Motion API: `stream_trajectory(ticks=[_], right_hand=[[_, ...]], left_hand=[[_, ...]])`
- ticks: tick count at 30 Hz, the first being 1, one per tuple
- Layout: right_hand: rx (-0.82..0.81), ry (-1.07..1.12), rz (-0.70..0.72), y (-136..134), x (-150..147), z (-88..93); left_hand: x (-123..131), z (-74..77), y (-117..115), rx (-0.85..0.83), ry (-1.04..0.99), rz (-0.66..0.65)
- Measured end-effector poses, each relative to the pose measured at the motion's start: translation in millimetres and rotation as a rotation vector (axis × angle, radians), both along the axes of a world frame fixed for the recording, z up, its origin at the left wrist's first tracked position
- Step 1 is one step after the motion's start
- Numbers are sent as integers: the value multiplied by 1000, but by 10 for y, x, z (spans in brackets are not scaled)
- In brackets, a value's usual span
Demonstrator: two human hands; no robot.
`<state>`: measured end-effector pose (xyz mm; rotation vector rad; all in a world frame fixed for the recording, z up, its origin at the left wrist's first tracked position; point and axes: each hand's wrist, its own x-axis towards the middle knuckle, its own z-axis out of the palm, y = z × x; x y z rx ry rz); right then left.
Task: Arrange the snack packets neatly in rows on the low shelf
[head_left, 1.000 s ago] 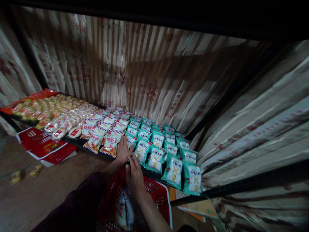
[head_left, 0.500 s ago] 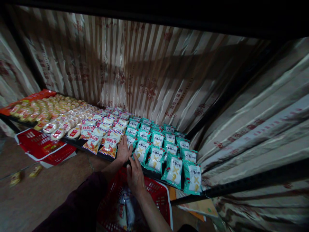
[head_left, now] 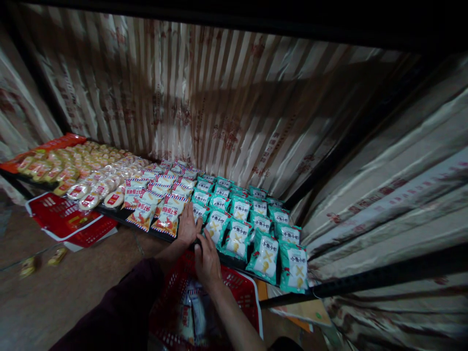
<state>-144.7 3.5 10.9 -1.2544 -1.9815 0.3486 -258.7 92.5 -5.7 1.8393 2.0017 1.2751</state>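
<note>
My left hand [head_left: 187, 228] is stretched out at the front edge of the shelf, its fingers extended between the white-and-orange snack bags [head_left: 170, 213] and the green snack bags [head_left: 217, 224]. Its fingers lie against the side of the front white-and-orange bag or very close to it; exact contact is hard to tell. Just right of it, my right hand [head_left: 208, 261] has its fingers extended toward the shelf edge, in front of the green bags. Nothing shows in either palm. Both kinds of bag stand in leaning rows.
Below my hands sits a red basket [head_left: 245, 291] with several snack packs inside. Another red basket [head_left: 51, 212] lies farther left under the shelf. Round wrapped cakes [head_left: 113, 197] and yellow-wrapped snacks [head_left: 68, 174] fill the left side. Striped curtain fabric [head_left: 234, 112] hangs behind.
The view has shifted slightly. Both hands stay at the same spot by the shelf edge, and the bags look unmoved.
</note>
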Motion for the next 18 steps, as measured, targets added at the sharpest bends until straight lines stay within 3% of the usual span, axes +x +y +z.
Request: stream_trajectory(ticks=[5,10,14,18], right_hand=[[14,97,4,36,-47,24],[11,118,1,31,-149,-11],[3,117,50,28,-332,-109],[3,144,77,22,-561,-217]], left_hand=[[-54,19,-26,40,-26,-37],[-192,64,-253,144,42,-48],[-389,40,-485,183,145,81],[-590,-32,-523,156,146,213]])
